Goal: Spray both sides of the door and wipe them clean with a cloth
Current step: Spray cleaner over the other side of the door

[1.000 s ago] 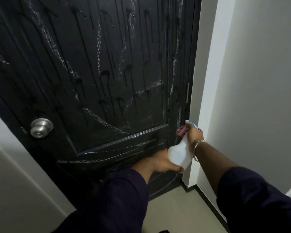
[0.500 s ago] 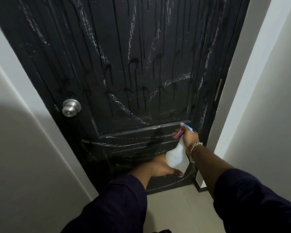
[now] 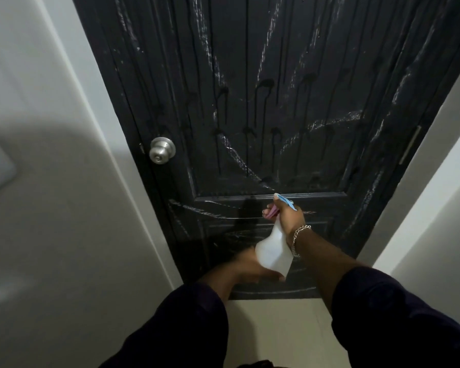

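- The door [image 3: 276,102], black and panelled, fills the upper centre of the frame from the top edge down to the floor line; it stands shut between pale walls at left and right.
- Its surface is wet: dark runs of liquid trail down the upper panel, and pale streaks (curved, like smear marks) cross the middle and the right side.
- A round metal door knob [image 3: 162,150] sits at the door's left edge, at mid-height in the frame.
- The right hand [image 3: 290,216], just below the frame's centre, is clamped round the neck of a spray bottle [image 3: 274,248]; the fingers curl over a pink trigger, and a blue nozzle cap points at the rail between the upper and lower panels.
- The bottle's white body hangs down and to the left from that grip, close in front of the lower panel.
- A chain bracelet [image 3: 299,236] circles the right wrist.
- The left hand [image 3: 247,269] lies lower, partly hidden behind the bottle's base and blurred; I cannot tell whether its fingers are apart or together, nor whether it holds anything.
- Dark sleeves cover both forearms, entering from the bottom edge.
- Pale floor tile [image 3: 276,328] shows between the arms, at the bottom centre.
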